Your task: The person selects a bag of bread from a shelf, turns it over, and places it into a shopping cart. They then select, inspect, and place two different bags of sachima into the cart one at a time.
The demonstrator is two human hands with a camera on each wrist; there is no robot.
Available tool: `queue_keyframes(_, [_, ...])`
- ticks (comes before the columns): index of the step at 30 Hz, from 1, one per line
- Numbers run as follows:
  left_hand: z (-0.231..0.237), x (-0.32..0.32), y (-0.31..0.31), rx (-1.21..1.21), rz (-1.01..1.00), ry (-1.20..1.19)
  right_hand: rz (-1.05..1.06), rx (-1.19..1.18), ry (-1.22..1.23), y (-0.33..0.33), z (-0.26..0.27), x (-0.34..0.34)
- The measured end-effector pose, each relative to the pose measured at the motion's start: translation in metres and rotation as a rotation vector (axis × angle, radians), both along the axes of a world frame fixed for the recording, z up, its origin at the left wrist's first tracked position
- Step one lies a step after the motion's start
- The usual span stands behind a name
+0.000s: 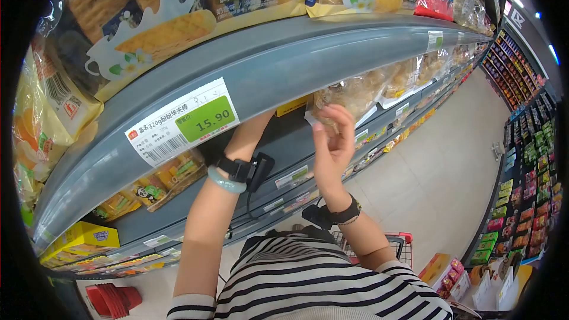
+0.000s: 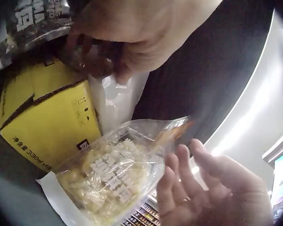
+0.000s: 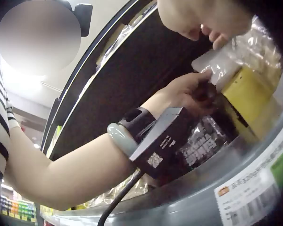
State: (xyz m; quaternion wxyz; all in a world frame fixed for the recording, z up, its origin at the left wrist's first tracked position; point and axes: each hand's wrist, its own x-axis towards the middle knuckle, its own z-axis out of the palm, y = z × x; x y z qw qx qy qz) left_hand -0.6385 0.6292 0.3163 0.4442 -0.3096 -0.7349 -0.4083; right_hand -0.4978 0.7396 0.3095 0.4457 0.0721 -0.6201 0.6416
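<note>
My left hand (image 2: 153,37) reaches in under the shelf lip; the head view shows its wrist, with the hand hidden. Its curled fingers and thumb pinch a white and clear plastic bag (image 2: 115,101) behind a yellow cardboard box (image 2: 49,117). The right wrist view shows the same left hand (image 3: 186,94) beside the yellow box (image 3: 250,101). My right hand (image 1: 335,145) is raised in front of the shelf, fingers loosely bent and nothing gripped. Its fingertips are close to a clear bag of pale, lumpy snacks (image 2: 111,172) with white lettering.
Above my hands runs a curved grey shelf edge (image 1: 267,77) with a 15.90 price tag (image 1: 207,120). Bread packs (image 1: 154,29) fill the upper shelf. A shopping cart (image 1: 400,246) stands close by my body, and red baskets (image 1: 112,299) are on the floor at lower left.
</note>
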Motion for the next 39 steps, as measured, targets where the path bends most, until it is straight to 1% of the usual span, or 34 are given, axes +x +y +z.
queue_keyframes(1, [0.002, 0.0, 0.004, -0.006, 0.015, 0.019, -0.006, 0.004, 0.0, 0.006, 0.001, 0.002])
queue_keyframes(2, [0.002, 0.004, 0.007, -0.002, 0.006, 0.021, -0.148, 0.006, 0.001, 0.013, 0.001, 0.003])
queue_keyframes(3, [0.001, 0.009, 0.013, 0.016, -0.01, -0.133, -0.291, 0.008, 0.006, 0.021, 0.0, 0.004])
queue_keyframes(4, [0.008, 0.018, 0.019, 0.034, -0.028, -0.283, -0.329, -0.014, -0.037, 0.03, -0.005, 0.004])
queue_keyframes(5, [0.02, 0.035, 0.026, 0.035, -0.041, -0.273, -0.341, -0.013, -0.026, 0.038, -0.01, 0.001])
queue_keyframes(7, [0.04, 0.077, 0.041, 0.187, -0.206, -0.439, -0.315, -0.108, -0.152, 0.05, -0.021, 0.0])
queue_keyframes(8, [0.034, 0.083, 0.05, 0.127, -0.203, -0.418, -0.208, -0.168, -0.247, 0.05, -0.024, 0.002])
queue_keyframes(9, [0.024, 0.084, 0.058, 0.068, -0.2, -0.398, -0.222, -0.169, -0.244, 0.045, -0.026, 0.004])
queue_keyframes(10, [0.013, 0.079, 0.065, -0.022, -0.21, -0.453, -0.18, -0.145, -0.23, 0.036, -0.026, 0.004])
queue_keyframes(11, [0.011, 0.079, 0.07, -0.022, -0.222, -0.45, -0.136, -0.12, -0.214, 0.03, -0.026, 0.004])
queue_keyframes(12, [0.01, 0.078, 0.074, -0.021, -0.208, -0.469, -0.146, -0.12, -0.208, 0.025, -0.028, 0.005])
queue_keyframes(14, [0.012, 0.079, 0.077, -0.016, -0.154, -0.488, -0.158, 0.126, -0.258, 0.019, -0.03, 0.009])
queue_keyframes(15, [0.012, 0.076, 0.076, -0.022, -0.164, -0.481, -0.169, 0.122, -0.253, 0.02, -0.029, 0.013])
queue_keyframes(17, [0.009, 0.066, 0.071, 0.032, -0.165, -0.461, -0.029, -0.068, -0.234, 0.023, -0.022, 0.018])
queue_keyframes(18, [0.001, 0.062, 0.07, 0.072, -0.197, -0.47, 0.013, -0.09, -0.28, 0.033, -0.023, 0.021])
queue_keyframes(19, [0.004, 0.066, 0.067, 0.067, -0.206, -0.463, 0.004, -0.094, -0.272, 0.041, -0.023, 0.021])
queue_keyframes(21, [0.009, 0.077, 0.06, 0.015, -0.154, -0.431, -0.204, -0.195, -0.26, 0.058, -0.023, 0.018])
queue_keyframes(23, [0.011, 0.085, 0.057, 0.034, -0.165, -0.398, -0.207, -0.229, -0.222, 0.08, -0.019, 0.012])
queue_keyframes(25, [0.019, 0.098, 0.052, 0.024, -0.279, -0.469, -0.273, -0.293, -0.261, 0.101, -0.014, 0.006])
queue_keyframes(26, [0.014, 0.099, 0.052, 0.014, -0.282, -0.427, -0.213, -0.286, -0.29, 0.107, -0.007, 0.005])
queue_keyframes(27, [0.013, 0.104, 0.053, 0.013, -0.287, -0.421, -0.216, -0.287, -0.283, 0.115, -0.007, 0.001])
queue_keyframes(29, [0.014, 0.117, 0.053, -0.018, -0.338, -0.392, 0.017, -0.53, -0.242, 0.123, -0.008, -0.006])
queue_keyframes(30, [0.016, 0.123, 0.053, -0.023, -0.374, -0.48, -0.003, -0.502, -0.293, 0.125, -0.011, -0.005])
queue_keyframes(31, [0.013, 0.125, 0.053, -0.024, -0.377, -0.475, -0.005, -0.501, -0.287, 0.124, -0.01, -0.005])
queue_keyframes(33, [0.008, 0.126, 0.053, -0.098, -0.388, -0.262, -0.083, -0.655, -0.286, 0.121, -0.01, -0.007])
queue_keyframes(35, [0.008, 0.13, 0.051, -0.142, -0.4, -0.219, -0.064, -0.649, -0.26, 0.121, -0.009, -0.002])
queue_keyframes(37, [0.009, 0.136, 0.05, -0.073, -0.354, -0.337, -0.049, -0.645, -0.232, 0.123, -0.013, 0.002])
queue_keyframes(38, [0.004, 0.134, 0.049, -0.106, -0.321, -0.397, -0.06, -0.66, -0.204, 0.124, -0.018, 0.001])
queue_keyframes(39, [0.0, 0.132, 0.049, -0.107, -0.327, -0.396, -0.072, -0.674, -0.177, 0.125, -0.022, 0.001])
